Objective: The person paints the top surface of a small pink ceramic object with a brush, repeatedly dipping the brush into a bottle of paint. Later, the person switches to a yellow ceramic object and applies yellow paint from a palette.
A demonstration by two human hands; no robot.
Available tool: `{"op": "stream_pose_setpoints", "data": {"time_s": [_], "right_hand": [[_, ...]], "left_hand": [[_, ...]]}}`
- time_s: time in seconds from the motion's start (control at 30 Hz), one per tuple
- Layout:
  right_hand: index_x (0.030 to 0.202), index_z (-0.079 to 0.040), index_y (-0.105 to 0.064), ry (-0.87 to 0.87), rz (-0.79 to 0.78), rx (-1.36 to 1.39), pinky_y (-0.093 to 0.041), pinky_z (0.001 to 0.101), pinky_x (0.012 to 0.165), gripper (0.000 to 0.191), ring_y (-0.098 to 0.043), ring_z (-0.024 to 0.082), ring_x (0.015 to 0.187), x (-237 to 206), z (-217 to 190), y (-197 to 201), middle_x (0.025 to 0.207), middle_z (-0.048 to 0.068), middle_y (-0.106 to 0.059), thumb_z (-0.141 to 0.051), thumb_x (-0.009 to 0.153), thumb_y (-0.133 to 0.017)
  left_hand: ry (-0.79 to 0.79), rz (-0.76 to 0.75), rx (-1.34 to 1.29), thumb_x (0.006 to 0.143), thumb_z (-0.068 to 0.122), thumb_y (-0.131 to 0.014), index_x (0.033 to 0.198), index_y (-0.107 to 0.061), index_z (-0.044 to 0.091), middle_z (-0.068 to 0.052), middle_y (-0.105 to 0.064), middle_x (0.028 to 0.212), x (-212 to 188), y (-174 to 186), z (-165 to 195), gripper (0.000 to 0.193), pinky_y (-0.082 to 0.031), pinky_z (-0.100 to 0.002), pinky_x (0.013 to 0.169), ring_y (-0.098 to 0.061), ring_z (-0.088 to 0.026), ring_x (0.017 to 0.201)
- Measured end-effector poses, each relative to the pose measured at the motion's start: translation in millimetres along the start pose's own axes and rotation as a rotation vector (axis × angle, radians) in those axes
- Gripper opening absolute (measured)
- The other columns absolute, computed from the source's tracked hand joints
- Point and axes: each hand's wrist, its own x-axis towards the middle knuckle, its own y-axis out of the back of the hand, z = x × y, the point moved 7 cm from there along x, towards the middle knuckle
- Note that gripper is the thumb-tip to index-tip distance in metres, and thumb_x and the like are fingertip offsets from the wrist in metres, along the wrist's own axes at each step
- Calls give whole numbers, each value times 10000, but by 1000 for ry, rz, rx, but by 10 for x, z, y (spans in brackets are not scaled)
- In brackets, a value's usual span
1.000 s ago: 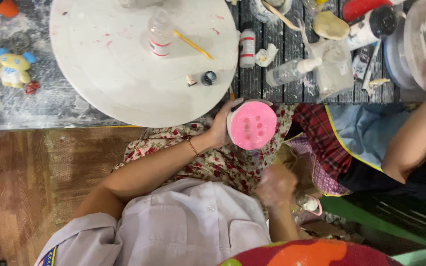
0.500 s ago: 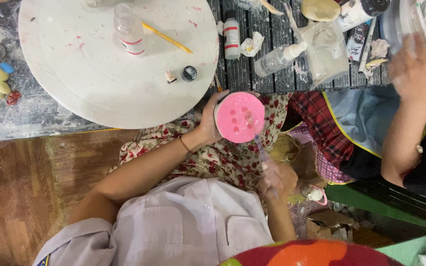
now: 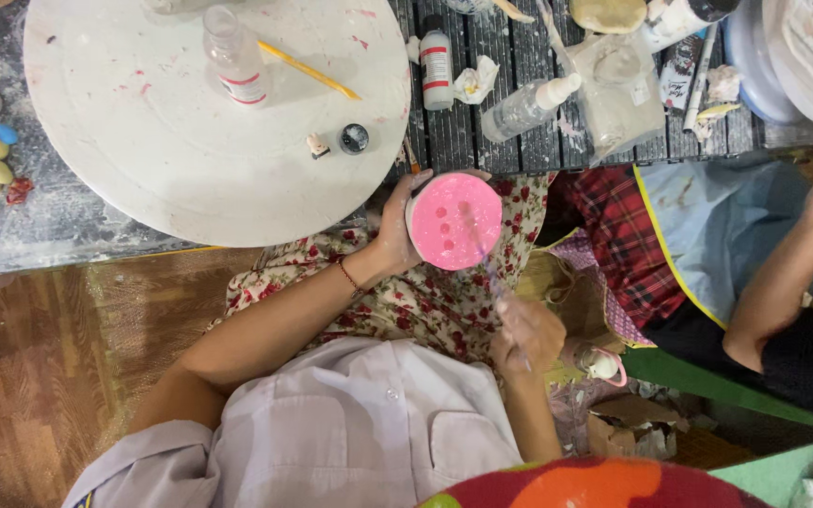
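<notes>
Fingers of the left hand (image 3: 393, 230) grip a round pink mould (image 3: 454, 221) over the lap, beside the white round board (image 3: 190, 160).
Left arm outstretched — right hand (image 3: 529, 331) clenched around a thin blurred stick (image 3: 484, 252) touching the mould.

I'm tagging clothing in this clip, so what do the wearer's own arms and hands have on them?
Both forearms are bare. The left hand has a thin reddish bracelet at the wrist; no rings are clear. The right hand shows no jewellery. At the shoulders, short pale lilac-grey shirt sleeves begin, with a small coloured patch on the left one.
</notes>
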Motion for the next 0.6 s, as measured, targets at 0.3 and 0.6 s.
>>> {"op": "stream_pose_setpoints", "data": {"time_s": [0.3, 0.6], "right_hand": [[990, -55, -696, -69, 201, 5, -589, 309, 581, 270, -755, 197, 768, -497, 340, 162, 994, 53, -771, -248, 1084, -533], [1056, -54, -526, -444, 469, 451, -486, 261, 475, 216, -662, 169, 631, -558, 384, 304, 908, 120, -670, -232, 1140, -435]], "left_hand": [[-29, -17, 1, 1057, 491, -341, 1422, -567, -46, -181, -649, 1348, 30, 66, -137, 688, -460, -442, 1145, -624, -293, 1248], [-42, 29, 12, 1046, 483, -335, 1420, -550, -47, -163, -649, 1354, 15, 50, -159, 683, -470, -438, 1133, -630, -275, 1244]]}}
